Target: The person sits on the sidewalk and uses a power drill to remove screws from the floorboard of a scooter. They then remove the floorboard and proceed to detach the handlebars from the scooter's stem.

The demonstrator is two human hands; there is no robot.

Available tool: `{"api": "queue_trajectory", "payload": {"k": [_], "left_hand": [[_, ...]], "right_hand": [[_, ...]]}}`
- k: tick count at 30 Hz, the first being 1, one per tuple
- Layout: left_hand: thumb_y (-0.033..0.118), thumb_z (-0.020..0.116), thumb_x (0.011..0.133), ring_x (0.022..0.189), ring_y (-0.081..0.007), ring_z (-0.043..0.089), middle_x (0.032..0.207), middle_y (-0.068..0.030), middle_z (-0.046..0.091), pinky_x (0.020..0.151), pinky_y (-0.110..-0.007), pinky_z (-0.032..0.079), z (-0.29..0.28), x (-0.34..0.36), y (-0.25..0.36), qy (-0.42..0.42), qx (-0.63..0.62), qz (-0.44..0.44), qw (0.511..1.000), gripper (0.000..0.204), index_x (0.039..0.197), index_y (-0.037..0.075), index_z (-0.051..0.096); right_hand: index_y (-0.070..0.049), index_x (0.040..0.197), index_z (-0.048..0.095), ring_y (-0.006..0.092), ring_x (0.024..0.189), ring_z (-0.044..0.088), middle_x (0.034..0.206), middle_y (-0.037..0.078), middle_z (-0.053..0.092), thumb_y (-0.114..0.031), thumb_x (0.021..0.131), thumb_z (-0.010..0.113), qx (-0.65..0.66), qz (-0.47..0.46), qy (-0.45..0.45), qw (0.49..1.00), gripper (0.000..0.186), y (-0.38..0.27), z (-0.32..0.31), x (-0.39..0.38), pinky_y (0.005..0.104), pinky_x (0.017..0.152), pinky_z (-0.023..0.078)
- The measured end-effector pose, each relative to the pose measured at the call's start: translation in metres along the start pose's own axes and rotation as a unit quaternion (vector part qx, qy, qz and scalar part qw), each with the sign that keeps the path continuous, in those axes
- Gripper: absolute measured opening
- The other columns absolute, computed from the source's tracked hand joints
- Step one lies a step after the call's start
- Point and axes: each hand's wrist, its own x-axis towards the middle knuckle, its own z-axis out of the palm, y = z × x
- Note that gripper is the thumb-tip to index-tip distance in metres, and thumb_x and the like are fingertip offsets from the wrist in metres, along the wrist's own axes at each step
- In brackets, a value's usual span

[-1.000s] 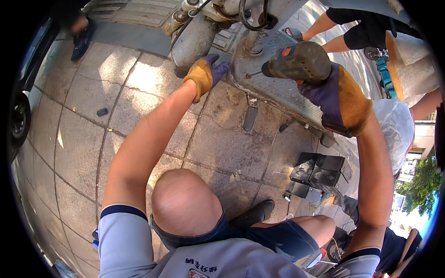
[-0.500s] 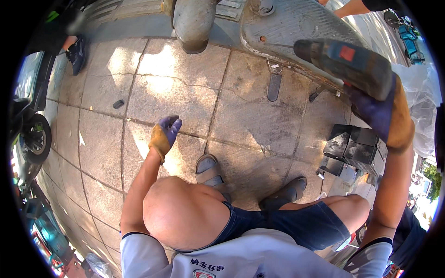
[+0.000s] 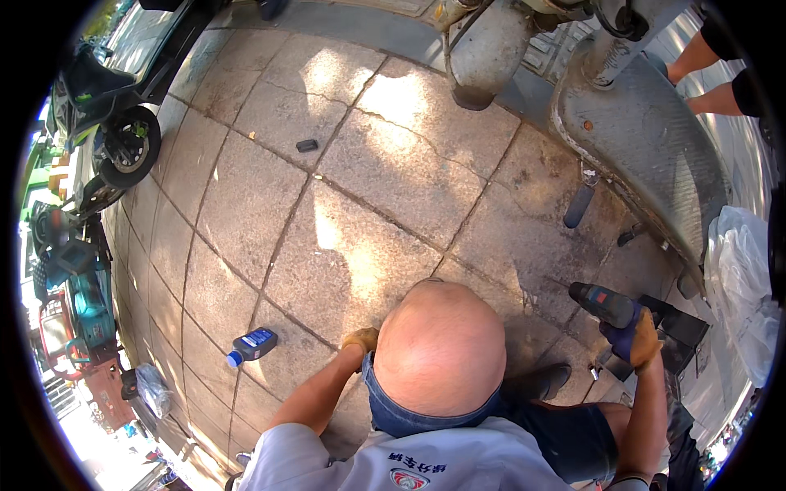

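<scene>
My right hand (image 3: 634,336), in a purple and yellow work glove, grips a dark cordless drill (image 3: 604,304) with a red patch on its side. A thin bit points from the drill to the left, above the paving. Close by the drill, black boxes (image 3: 678,331) stand on the ground, partly covered by the glove. My left hand (image 3: 360,339), gloved too, is low beside my raised knee. Its fingers are hidden behind the leg, so whether it holds anything does not show.
A grey vehicle footboard (image 3: 639,131) fills the upper right, with a dark pedal-like piece (image 3: 579,206) below its edge. Clear plastic sheeting (image 3: 739,270) lies at right. A dark bottle with a blue cap (image 3: 254,345) and a small black piece (image 3: 307,146) lie on the paving (image 3: 327,254).
The drill has come down from beside the footboard to near the black boxes. My left hand has drawn back to my knee. The view has swung left, bringing the bottle in.
</scene>
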Motion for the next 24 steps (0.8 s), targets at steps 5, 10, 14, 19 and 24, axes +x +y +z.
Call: {"api": "queue_trajectory", "payload": {"k": [5,10,14,19,24], "left_hand": [[0.038,0.074,0.091,0.094,-0.0261,0.072,0.103,-0.0163,0.076,0.082,-0.043,0.057,-0.032,0.052,-0.01,0.095,0.05,0.045,0.993,0.04,0.109,0.004,0.076],[0.036,0.074,0.095,0.079,-0.0188,0.07,0.09,-0.0121,0.077,0.074,-0.039,0.056,-0.166,0.063,0.031,0.212,0.082,0.063,0.972,0.034,0.108,0.004,0.076],[0.029,0.075,0.093,0.066,-0.0192,0.068,0.077,-0.0131,0.074,0.062,-0.035,0.054,-0.237,-0.054,0.216,0.166,0.085,0.236,0.954,0.031,0.095,-0.002,0.075],[0.004,0.073,0.092,0.069,-0.0144,0.068,0.079,-0.0125,0.074,0.067,-0.03,0.056,-0.257,-0.115,0.323,0.238,0.142,0.499,0.821,0.009,0.096,-0.003,0.073],[0.007,0.076,0.089,0.099,-0.0282,0.069,0.107,-0.0137,0.073,0.088,-0.037,0.054,-0.235,-0.174,0.44,0.323,0.225,0.601,0.696,0.032,0.12,0.005,0.071]], "right_hand": [[-0.004,0.105,0.074,0.0362,0.083,0.07,0.092,0.019,0.074,-0.022,0.081,0.081,-0.004,0.065,0.03,0.997,0.031,-0.006,-0.051,-0.014,0.0411,0.079,0.055],[-0.004,0.111,0.072,0.033,0.083,0.07,0.093,0.019,0.074,-0.019,0.083,0.079,-0.005,0.086,0.109,0.99,0.033,0.015,-0.111,-0.047,0.0388,0.079,0.055],[-0.005,0.115,0.071,0.0311,0.083,0.069,0.099,0.018,0.075,-0.016,0.085,0.077,0.034,0.148,0.178,0.972,0.033,0.019,-0.123,-0.107,0.0383,0.082,0.055],[-0.006,0.125,0.068,0.0325,0.097,0.07,0.11,0.017,0.073,-0.015,0.082,0.08,0.133,0.128,0.261,0.947,0.046,0.023,-0.124,-0.151,0.0381,0.089,0.055],[-0.003,0.118,0.069,0.0219,0.088,0.068,0.101,0.011,0.075,-0.011,0.079,0.081,0.09,0.157,0.29,0.94,0.041,0.03,-0.117,-0.177,0.0352,0.082,0.056]]}}
